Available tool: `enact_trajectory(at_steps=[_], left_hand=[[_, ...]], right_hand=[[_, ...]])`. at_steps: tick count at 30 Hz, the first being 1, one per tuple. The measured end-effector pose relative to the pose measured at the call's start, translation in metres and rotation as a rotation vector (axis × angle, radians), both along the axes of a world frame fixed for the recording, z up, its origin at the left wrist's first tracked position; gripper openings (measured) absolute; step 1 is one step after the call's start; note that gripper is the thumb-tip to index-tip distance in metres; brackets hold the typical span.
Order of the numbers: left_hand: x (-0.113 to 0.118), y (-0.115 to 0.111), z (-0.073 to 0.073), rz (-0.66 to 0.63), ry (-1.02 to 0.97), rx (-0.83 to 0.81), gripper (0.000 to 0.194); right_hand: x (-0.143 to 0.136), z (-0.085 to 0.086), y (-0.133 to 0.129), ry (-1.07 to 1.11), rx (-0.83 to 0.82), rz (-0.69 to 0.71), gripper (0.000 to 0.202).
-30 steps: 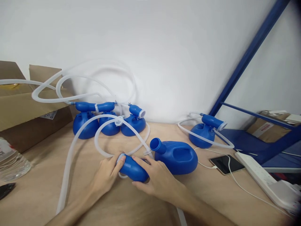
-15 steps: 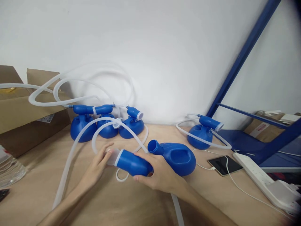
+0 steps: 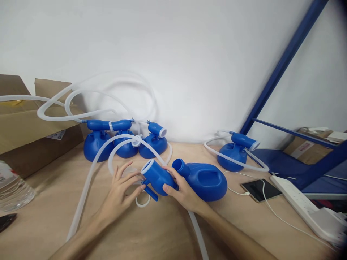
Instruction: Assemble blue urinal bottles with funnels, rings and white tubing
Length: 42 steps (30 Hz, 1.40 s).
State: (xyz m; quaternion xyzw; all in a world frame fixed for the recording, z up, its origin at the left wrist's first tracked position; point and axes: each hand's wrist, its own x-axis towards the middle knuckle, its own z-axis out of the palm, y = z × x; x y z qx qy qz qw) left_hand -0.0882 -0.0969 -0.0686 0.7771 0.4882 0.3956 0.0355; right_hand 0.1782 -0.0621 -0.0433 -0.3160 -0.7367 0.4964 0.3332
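My right hand (image 3: 185,193) grips a blue plastic urinal funnel (image 3: 159,177), its white-rimmed mouth tilted up and left. A flat blue tab (image 3: 150,191) hangs from the funnel's near side, pinched between my left hand's (image 3: 120,191) thumb and fingertips; the other fingers are spread. Behind those fingers shows part of a translucent cap (image 3: 130,174). Beside my right hand a blue urinal bottle (image 3: 207,184) lies on its side with its neck uncapped. A small white ring (image 3: 142,199) is on the table below the funnel.
Several assembled blue bottles (image 3: 153,146) with white hoses (image 3: 89,180) stand along the wall, another bottle (image 3: 231,157) at right. A cardboard box (image 3: 40,126) and clear water bottle (image 3: 15,187) are left. Right are a phone (image 3: 261,189), power strip (image 3: 292,195) and blue rack (image 3: 284,65).
The funnel has turned so its mouth faces up more, and its blue tab now shows. My left hand has moved from the translucent cap to the tab.
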Motion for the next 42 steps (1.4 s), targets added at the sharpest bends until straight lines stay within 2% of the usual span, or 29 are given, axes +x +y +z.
enact_trajectory(at_steps=[4, 8, 14, 17, 19, 24, 28, 33, 36, 38, 42], left_hand=[[-0.002, 0.001, 0.003, -0.078, 0.093, -0.058, 0.022], [-0.003, 0.001, 0.003, -0.144, 0.046, -0.158, 0.021], [-0.007, 0.001, -0.004, -0.196, -0.013, -0.066, 0.026], [-0.011, 0.006, -0.013, -0.267, 0.109, -0.072, 0.038], [-0.013, 0.010, -0.020, -0.326, 0.228, -0.016, 0.044], [-0.016, 0.013, -0.025, -0.322, 0.446, 0.158, 0.035], [-0.027, 0.017, -0.017, -0.271, 0.398, 0.084, 0.040], [-0.058, 0.030, -0.006, 0.025, 0.377, -0.015, 0.041], [-0.057, 0.026, 0.003, 0.112, 0.320, 0.003, 0.034], [-0.044, 0.017, 0.008, 0.068, 0.195, -0.008, 0.036], [-0.012, -0.001, 0.014, -0.096, -0.054, -0.151, 0.030]], right_hand=[[0.001, -0.002, 0.004, 0.010, -0.028, 0.033, 0.066], [0.002, -0.004, 0.006, 0.041, -0.042, 0.047, 0.067], [0.004, -0.014, 0.013, 0.127, -0.282, 0.087, 0.076], [0.005, -0.020, 0.017, 0.121, -0.417, 0.135, 0.079], [0.005, -0.023, 0.019, 0.093, -0.498, 0.189, 0.077], [0.004, -0.031, 0.022, 0.072, -0.593, 0.193, 0.072], [0.006, -0.033, 0.025, 0.069, -0.549, 0.143, 0.073], [0.016, -0.028, 0.034, -0.008, -0.358, 0.008, 0.078], [0.015, -0.021, 0.034, -0.037, -0.265, -0.017, 0.083], [0.010, -0.014, 0.028, -0.025, -0.208, 0.023, 0.081], [-0.003, 0.001, 0.009, -0.063, -0.077, 0.135, 0.071]])
